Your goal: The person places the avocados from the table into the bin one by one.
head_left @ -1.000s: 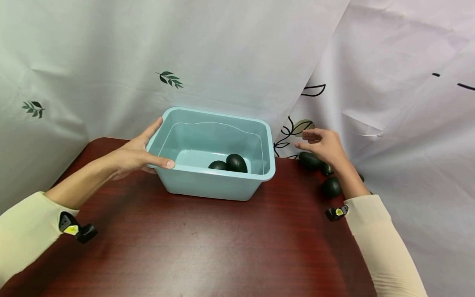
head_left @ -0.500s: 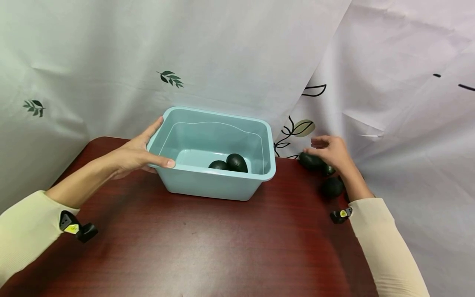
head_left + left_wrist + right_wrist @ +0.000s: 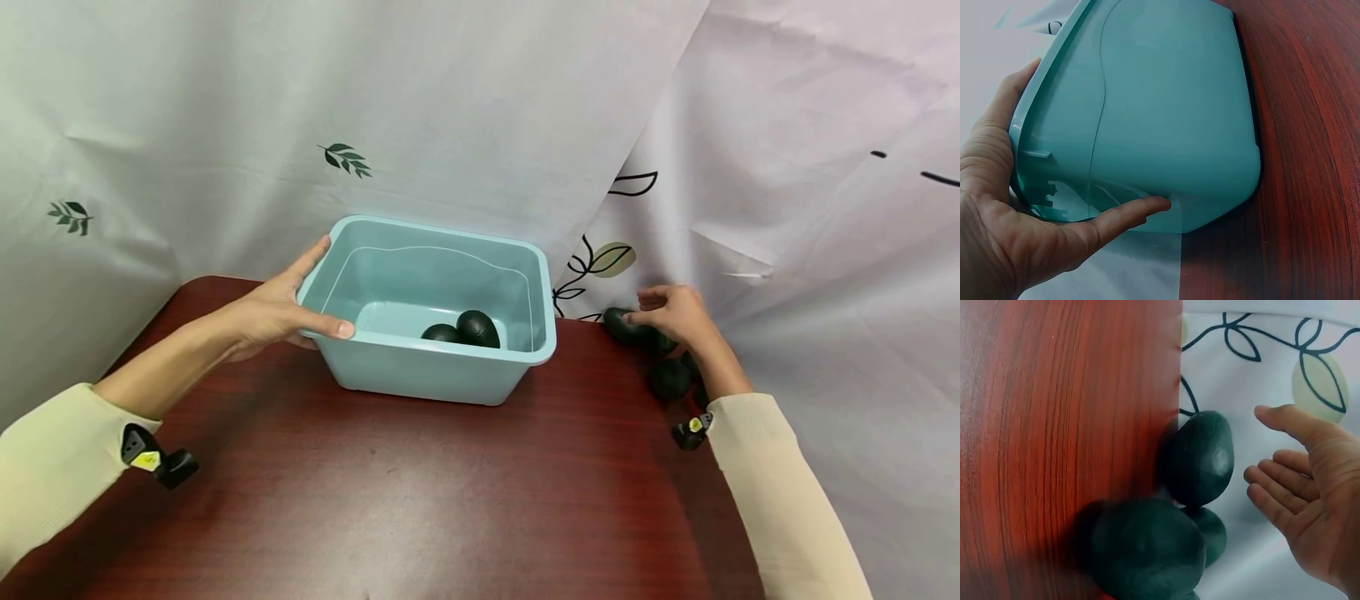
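A light blue plastic tub [image 3: 420, 371] stands on the table, with two dark green avocados [image 3: 477, 329] showing inside. My left hand [image 3: 273, 312] holds its left end, the thumb across the front rim; in the left wrist view other fingers [image 3: 1125, 215] lie against the outer wall. At the right back, my right hand [image 3: 671, 317] hovers beside an avocado [image 3: 619, 327], its thumb overlapping the fruit in the head view. In the right wrist view, that hand is spread with a gap between it and the nearest avocado [image 3: 1207, 459]. A larger-looking avocado [image 3: 1147, 550] lies in front.
Several more avocados [image 3: 669, 380] lie in a pile by the table's right edge, partly behind the right forearm. The brown wooden table [image 3: 390, 500] meets a white leaf-print cloth [image 3: 465, 125] behind the tub and at the right.
My right hand has shifted rightward and down towards the avocado pile. The left hand, the tub and the avocados inside have stayed in place.
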### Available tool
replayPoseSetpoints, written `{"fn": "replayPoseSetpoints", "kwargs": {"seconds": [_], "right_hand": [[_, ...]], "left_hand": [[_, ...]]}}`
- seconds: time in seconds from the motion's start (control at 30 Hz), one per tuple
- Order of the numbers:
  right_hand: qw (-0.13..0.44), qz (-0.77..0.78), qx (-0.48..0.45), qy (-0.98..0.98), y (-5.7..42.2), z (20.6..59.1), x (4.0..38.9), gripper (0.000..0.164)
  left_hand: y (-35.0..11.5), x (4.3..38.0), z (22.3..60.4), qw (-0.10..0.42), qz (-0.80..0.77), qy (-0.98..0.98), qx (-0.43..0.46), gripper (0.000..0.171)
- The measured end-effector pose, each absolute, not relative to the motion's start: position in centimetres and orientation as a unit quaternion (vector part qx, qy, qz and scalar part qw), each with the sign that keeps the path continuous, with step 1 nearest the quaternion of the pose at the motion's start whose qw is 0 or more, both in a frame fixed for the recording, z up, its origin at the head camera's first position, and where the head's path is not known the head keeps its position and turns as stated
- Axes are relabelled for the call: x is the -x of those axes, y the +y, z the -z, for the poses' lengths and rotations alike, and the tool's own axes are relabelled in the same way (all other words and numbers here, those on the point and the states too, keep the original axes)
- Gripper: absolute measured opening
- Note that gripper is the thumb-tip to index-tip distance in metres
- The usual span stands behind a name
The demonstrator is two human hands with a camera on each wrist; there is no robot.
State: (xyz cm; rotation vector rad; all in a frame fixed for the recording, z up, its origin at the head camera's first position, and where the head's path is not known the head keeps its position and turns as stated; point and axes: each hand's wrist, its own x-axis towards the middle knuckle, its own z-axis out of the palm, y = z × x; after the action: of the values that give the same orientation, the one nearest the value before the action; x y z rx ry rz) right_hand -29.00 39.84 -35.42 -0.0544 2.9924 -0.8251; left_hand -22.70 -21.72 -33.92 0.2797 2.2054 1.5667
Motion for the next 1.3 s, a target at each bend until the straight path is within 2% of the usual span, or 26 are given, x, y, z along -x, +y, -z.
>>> {"fn": "replayPoseSetpoints", "kwargs": {"seconds": [0.43, 0.73, 0.9, 1.07, 1.3], "right_hand": [[0.085, 0.219, -0.004, 0.972, 41.4, 36.3, 30.0, 0.084], [0.094, 0.215, 0.0, 0.972, 43.2, 37.9, 31.9, 0.088], [0.064, 0.187, 0.028, 0.98, 45.2, 40.5, 34.3, 0.088], [0.039, 0.183, 0.056, 0.981, 45.2, 41.4, 35.0, 0.084], [0.054, 0.165, 0.069, 0.983, 44.6, 41.6, 35.2, 0.086]], "left_hand": [[-21.8, 22.8, 34.2, 0.215, -0.567, 0.789, -0.1, 0.14], [-21.7, 22.7, 34.0, 0.21, -0.568, 0.79, -0.095, 0.141], [-21.7, 22.7, 34.0, 0.208, -0.568, 0.79, -0.098, 0.141], [-21.6, 22.7, 33.9, 0.208, -0.571, 0.788, -0.096, 0.141], [-21.6, 22.7, 33.9, 0.206, -0.57, 0.79, -0.097, 0.141]]}}
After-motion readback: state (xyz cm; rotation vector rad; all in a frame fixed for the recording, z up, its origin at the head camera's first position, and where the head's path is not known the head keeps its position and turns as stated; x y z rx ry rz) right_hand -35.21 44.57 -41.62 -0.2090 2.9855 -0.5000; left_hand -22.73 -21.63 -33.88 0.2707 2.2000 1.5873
